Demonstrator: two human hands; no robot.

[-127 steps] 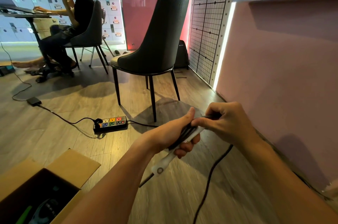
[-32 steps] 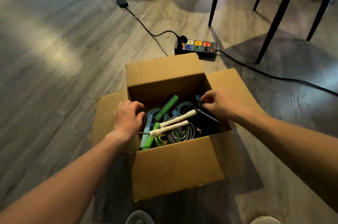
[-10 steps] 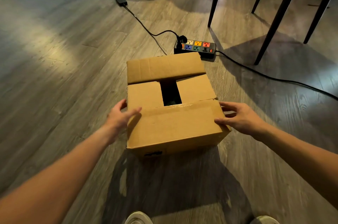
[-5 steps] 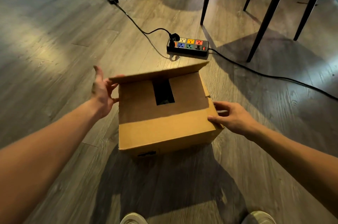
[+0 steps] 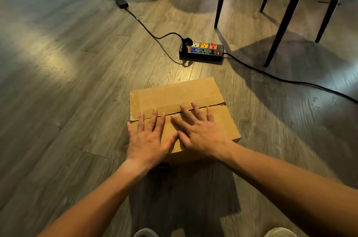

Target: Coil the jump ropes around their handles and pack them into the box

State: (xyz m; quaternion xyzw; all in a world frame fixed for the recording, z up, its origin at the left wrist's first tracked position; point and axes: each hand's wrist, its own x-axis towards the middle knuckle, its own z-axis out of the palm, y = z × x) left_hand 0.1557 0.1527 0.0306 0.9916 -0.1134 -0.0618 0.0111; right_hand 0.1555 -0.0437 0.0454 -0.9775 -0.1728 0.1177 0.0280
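Note:
The brown cardboard box (image 5: 174, 95) stands on the wood floor in front of me with all its top flaps folded flat. A thin seam runs across the lid. My left hand (image 5: 148, 138) lies flat on the near flap, fingers spread, tips at the seam. Beside it my right hand (image 5: 199, 130) presses flat as well, fingers reaching just over the seam. Neither hand holds anything. The jump ropes are hidden inside the box.
A black power strip (image 5: 201, 51) with coloured sockets lies just beyond the box, its cables (image 5: 290, 80) trailing right and back left to an adapter (image 5: 121, 2). Dark chair legs (image 5: 280, 23) stand at the back right. My shoe tips (image 5: 279, 232) show at the bottom edge.
The far flap, held up by my left hand half a second ago, is now folded down. Both hands have moved onto the lid and lie flat on it.

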